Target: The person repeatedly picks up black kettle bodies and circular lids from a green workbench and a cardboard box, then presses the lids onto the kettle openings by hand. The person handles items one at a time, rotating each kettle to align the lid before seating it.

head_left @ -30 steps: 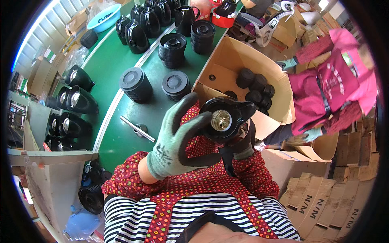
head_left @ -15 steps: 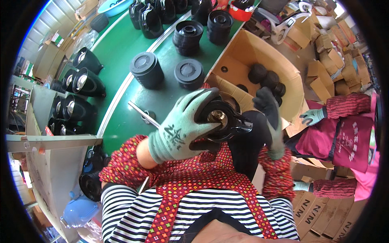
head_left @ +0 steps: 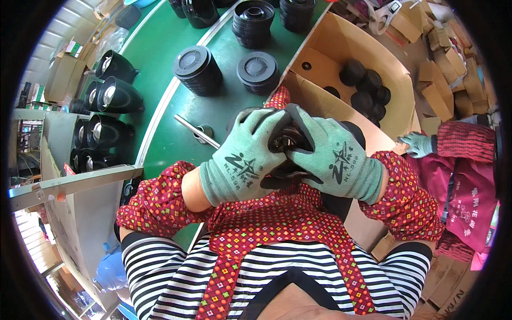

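Note:
In front of my chest, both green-and-black gloves are closed around a glossy black spouted jug part (head_left: 282,143). My left hand (head_left: 242,154) wraps it from the left, and my right hand (head_left: 337,157) grips it from the right with the thumb near its top. The gloves cover most of the part; only its dark middle shows between them. Beyond my left hand, a metal rod (head_left: 195,130) slants over the green table. Two stacks of flat black lids, one taller (head_left: 197,69) and one shorter (head_left: 257,72), stand farther off.
An open carton (head_left: 325,50) to the right holds several round black caps (head_left: 368,85). Black jug bodies with silvery insides (head_left: 118,95) line the table's left side. Ribbed black pieces (head_left: 253,25) are stacked at the back. At right is a co-worker's gloved hand (head_left: 417,144).
My right hand has come left from beside the carton and closed on the jug part. My left hand keeps its hold. The whole view has shifted slightly.

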`<state>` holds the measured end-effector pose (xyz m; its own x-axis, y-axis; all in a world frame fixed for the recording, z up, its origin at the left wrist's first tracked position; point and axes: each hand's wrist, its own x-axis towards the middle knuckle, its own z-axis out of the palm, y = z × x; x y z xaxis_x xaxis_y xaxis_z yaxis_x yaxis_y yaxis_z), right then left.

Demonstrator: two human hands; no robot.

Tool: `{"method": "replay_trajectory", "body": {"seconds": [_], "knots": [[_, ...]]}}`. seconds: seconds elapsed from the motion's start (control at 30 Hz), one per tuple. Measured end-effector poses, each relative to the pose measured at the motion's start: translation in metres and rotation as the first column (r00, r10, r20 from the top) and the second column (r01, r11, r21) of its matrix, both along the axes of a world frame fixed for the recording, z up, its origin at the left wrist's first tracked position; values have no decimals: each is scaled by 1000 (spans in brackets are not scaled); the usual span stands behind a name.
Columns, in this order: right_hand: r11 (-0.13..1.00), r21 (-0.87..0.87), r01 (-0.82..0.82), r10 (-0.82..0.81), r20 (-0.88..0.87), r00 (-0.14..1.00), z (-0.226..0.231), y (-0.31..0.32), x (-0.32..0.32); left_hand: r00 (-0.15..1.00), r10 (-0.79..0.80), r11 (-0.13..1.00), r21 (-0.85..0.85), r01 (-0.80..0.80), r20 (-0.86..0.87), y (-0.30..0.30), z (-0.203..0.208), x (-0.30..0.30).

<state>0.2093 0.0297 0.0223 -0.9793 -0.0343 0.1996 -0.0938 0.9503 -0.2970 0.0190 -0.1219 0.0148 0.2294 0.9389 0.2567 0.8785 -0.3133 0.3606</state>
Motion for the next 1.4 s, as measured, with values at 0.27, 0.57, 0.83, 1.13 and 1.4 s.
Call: {"method": "replay_trajectory", "body": {"seconds": [0.27, 0.57, 0.83, 1.13, 1.4], "knots": [[553, -813, 181, -423, -87, 902, -22, 5, 17, 940, 158, 950, 212, -228, 303, -14, -10, -17], [-5, -939, 345, -698, 250, 671, -113, 54, 61, 680, 18, 1000, 1, -28, 733, -68, -92, 13], [754, -354, 554, -604, -43, 796, -109, 16, 34, 838, 227, 788, -413, -457, -496, -95, -136, -168], [751, -437, 495, -544, 14, 839, -74, 5, 61, 873, 486, 769, -495, -405, 42, -67, -68, -139], [923, -350, 156, -268, -298, 916, -16, 87, 0, 898, 416, 891, -260, -371, 144, 36, 38, -49]]}}
